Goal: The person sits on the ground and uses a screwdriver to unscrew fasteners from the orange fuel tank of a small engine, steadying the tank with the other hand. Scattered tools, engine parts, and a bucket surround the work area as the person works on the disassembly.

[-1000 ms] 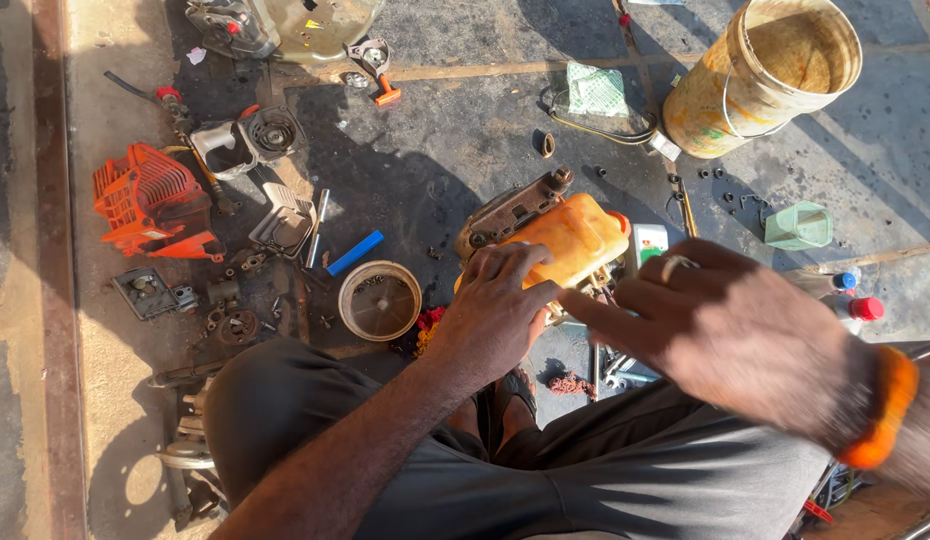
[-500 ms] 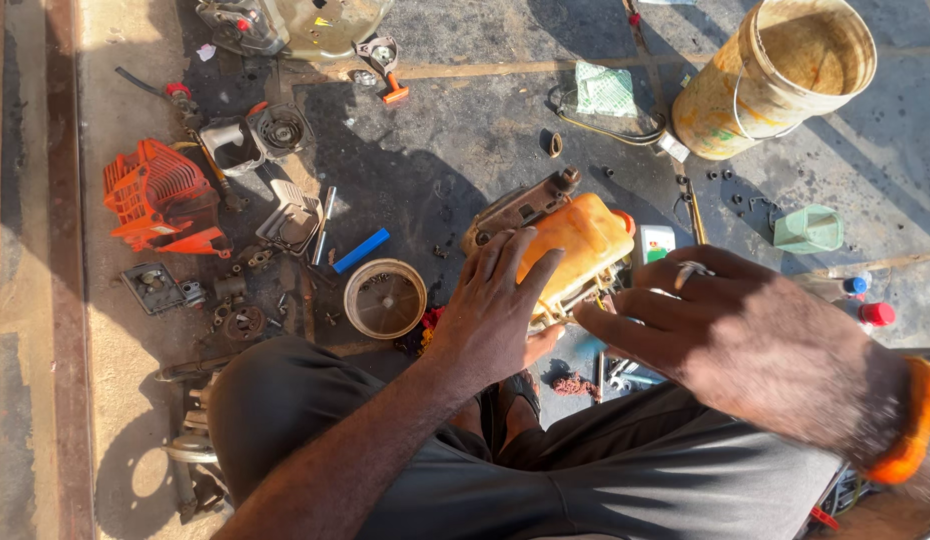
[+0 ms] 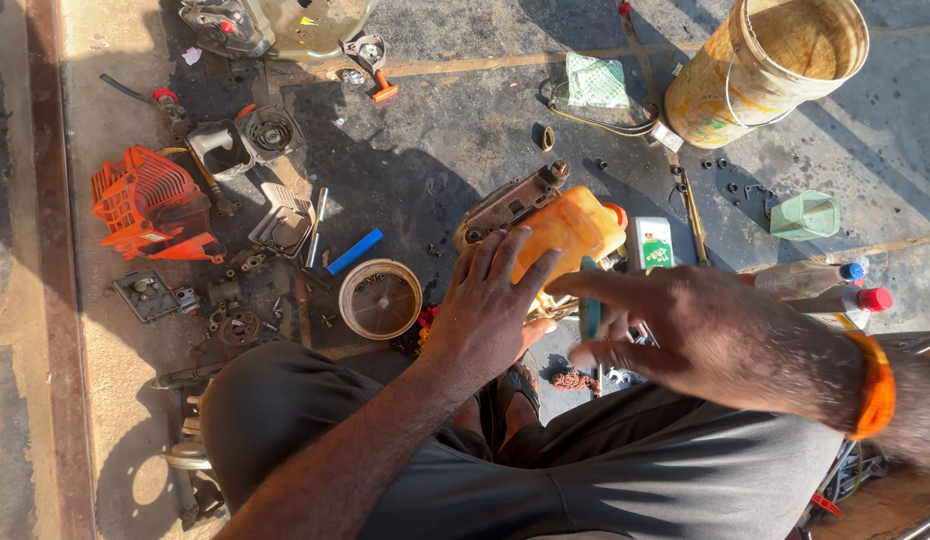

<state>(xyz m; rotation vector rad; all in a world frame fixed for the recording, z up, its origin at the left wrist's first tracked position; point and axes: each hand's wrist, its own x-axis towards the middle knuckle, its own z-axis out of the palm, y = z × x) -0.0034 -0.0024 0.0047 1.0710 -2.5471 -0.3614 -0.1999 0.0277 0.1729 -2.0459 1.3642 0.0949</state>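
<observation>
While the left hand (image 3: pixel 490 310) presses flat on the orange fuel tank (image 3: pixel 570 232), the right hand (image 3: pixel 685 330), gripping a teal tool (image 3: pixel 589 312), should work squarely, without slipping.

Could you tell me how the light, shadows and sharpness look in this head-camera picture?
Head view: hard, warm sunlight lights the yellow bucket and the orange fuel tank brightly; a deep shadow covers the dark floor in the middle; the left hand on the tank is sharp, while the right hand, closer to the lens, looks slightly soft; the orange engine cover stays crisp.
</observation>
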